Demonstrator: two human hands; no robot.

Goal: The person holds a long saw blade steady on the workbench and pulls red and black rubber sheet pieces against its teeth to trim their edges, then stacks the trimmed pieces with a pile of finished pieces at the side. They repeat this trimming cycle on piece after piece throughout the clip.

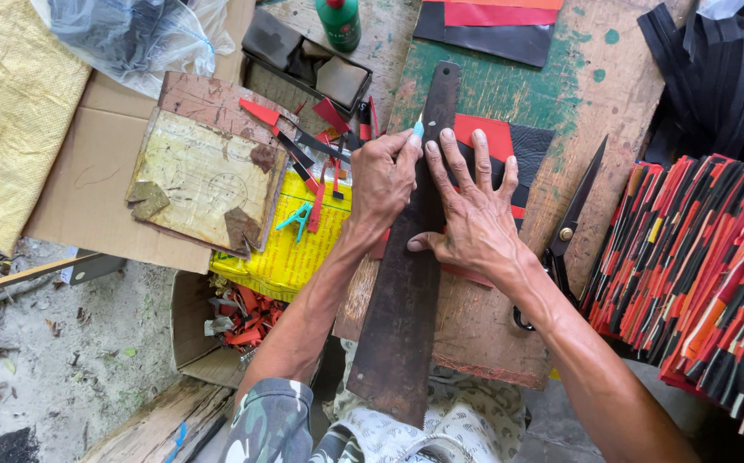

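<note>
- The left hand (382, 178) is closed around a small cutter with a pale blue tip (418, 129), the tip poking out above the knuckles against the left edge of the rusty metal straightedge (406, 257).
- The right hand (472, 210) lies flat and open on the straightedge, fingers spread, fingertips pointing far, thumb pressing the bar's middle.
- The straightedge runs from near to far across a red and black sheet (509, 146) on the worn wooden board (560, 111).
- Just right of the right wrist lie black scissors (571, 219), blades pointing far.
- Further right stands a thick stack of red and black cut pieces (698, 266).
- Left of the left hand, red and black offcuts (312, 146) lie over a yellow sack (290, 249).
- At the far edge stands a green bottle (339, 21).
</note>
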